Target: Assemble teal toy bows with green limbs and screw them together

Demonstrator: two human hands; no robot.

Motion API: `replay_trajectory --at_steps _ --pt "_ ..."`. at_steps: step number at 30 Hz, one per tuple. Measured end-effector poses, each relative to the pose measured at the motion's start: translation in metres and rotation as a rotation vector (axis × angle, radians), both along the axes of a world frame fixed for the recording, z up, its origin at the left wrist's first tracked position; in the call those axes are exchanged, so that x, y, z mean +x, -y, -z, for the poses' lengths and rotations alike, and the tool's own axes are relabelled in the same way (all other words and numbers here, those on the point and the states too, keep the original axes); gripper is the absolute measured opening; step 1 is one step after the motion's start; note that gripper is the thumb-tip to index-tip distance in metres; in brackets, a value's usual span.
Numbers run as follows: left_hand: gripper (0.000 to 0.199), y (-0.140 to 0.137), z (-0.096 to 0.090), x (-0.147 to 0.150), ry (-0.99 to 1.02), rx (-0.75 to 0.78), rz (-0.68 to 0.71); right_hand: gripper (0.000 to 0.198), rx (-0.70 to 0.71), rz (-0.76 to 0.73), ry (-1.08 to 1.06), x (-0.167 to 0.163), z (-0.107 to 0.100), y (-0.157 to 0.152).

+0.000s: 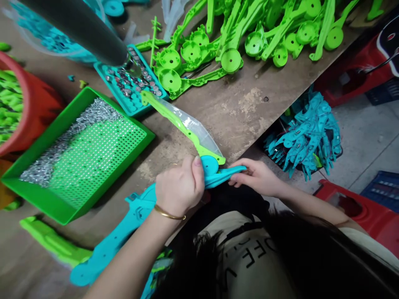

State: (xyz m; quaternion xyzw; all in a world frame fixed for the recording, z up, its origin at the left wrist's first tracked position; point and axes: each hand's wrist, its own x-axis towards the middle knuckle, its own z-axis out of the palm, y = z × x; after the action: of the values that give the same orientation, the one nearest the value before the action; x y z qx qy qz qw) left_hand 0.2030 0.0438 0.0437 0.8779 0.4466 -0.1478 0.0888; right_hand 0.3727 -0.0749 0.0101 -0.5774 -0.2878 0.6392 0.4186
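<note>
A long blue plastic toy body [115,236] slants across the table's near edge. My left hand [181,182] is wrapped round its middle, the thumb lying beside a round blue disc [209,165]. My right hand [257,176] pinches the tapered blue end [238,169] between thumb and fingers. From beside the disc a green arm [174,120] with a clear plastic blade [199,128] reaches up and left across the table. Another green arm [56,241] sticks out near the body's lower-left end. My left palm hides part of the body.
A green perforated tray [115,178] of small screws [75,120] stands left, with a teal tray [134,112] of small metal parts behind it. Green plastic parts [230,60] are heaped at the back. A dark metal post [84,29] rises there. Blue parts [305,133] fill a container at right.
</note>
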Motion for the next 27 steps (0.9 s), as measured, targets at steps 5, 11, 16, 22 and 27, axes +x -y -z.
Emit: replay_trajectory --at_steps 5,11,16,22,27 --pt "0.06 -0.002 -0.003 0.001 0.015 0.012 -0.035 0.038 -0.042 0.216 -0.331 -0.013 0.004 0.003" --pt "0.059 0.001 -0.001 0.009 0.035 0.004 -0.058 0.042 0.03 0.435 -0.271 -0.029 0.008 -0.003" --pt "0.06 0.0 -0.002 0.015 0.05 -0.039 -0.057 0.051 0.016 0.47 -0.375 -0.041 0.015 -0.004" --pt "0.054 0.002 -0.003 0.023 0.047 -0.1 -0.039 0.051 0.038 0.48 -0.371 -0.052 0.021 -0.005" --pt "0.05 0.004 -0.006 0.029 0.068 -0.086 -0.053 0.053 0.071 0.517 -0.351 -0.052 0.021 -0.006"
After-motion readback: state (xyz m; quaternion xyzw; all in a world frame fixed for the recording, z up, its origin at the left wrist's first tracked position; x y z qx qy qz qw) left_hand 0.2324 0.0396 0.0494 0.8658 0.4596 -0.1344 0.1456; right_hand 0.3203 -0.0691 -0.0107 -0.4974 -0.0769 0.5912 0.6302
